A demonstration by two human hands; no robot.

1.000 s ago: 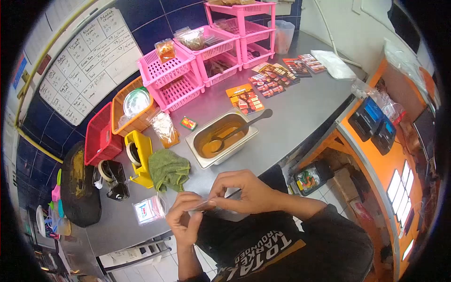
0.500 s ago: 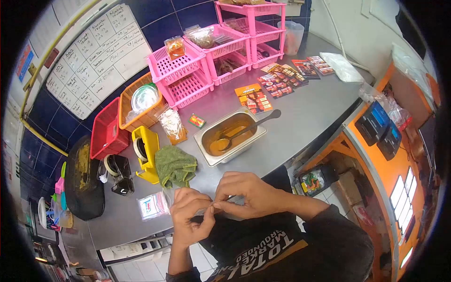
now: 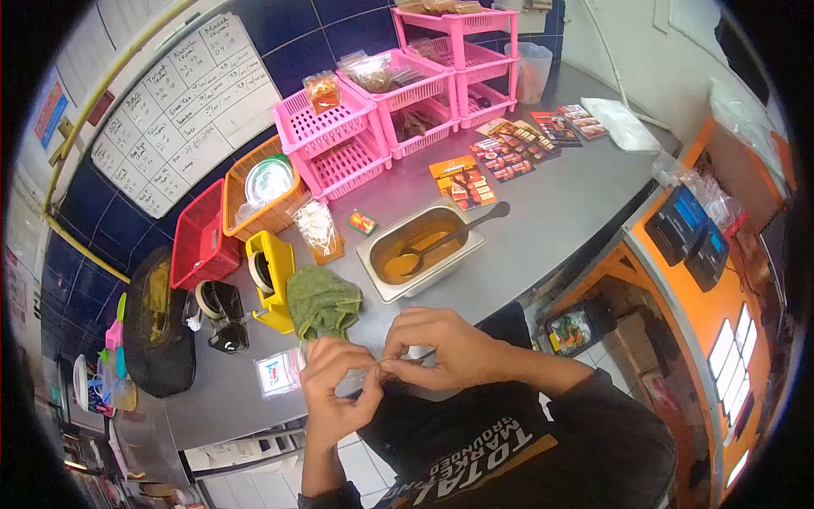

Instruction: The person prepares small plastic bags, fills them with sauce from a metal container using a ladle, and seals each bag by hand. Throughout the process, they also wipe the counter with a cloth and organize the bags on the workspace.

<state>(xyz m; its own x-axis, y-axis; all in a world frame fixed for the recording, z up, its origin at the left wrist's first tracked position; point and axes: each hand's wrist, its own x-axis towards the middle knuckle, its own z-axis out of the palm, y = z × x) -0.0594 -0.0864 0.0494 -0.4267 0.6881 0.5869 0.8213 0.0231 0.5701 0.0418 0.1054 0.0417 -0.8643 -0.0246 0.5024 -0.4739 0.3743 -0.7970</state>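
My left hand (image 3: 341,382) and my right hand (image 3: 441,346) meet at the counter's front edge, fingertips pinched together. Between them is something thin, perhaps clear plastic, too small to make out. Left of my left hand lies a clear packet with a blue and red print (image 3: 278,373). A crumpled green cloth (image 3: 322,301) rests just beyond my hands. Farther off, a steel pan (image 3: 392,293) holds orange-brown sauce, with a ladle (image 3: 454,235) lying in it, its handle over the rim.
Along the left stand a yellow tape dispenser (image 3: 275,314), a black tape dispenser (image 3: 227,331), a red basket (image 3: 203,246) and an orange basket (image 3: 240,222). Pink racks (image 3: 381,127) line the back. Printed leaflets (image 3: 513,148) lie on the steel counter (image 3: 543,220).
The whole view has shifted slightly, so the counter and its things appear a little farther right and lower. My hands stay pinched together in nearly the same pose.
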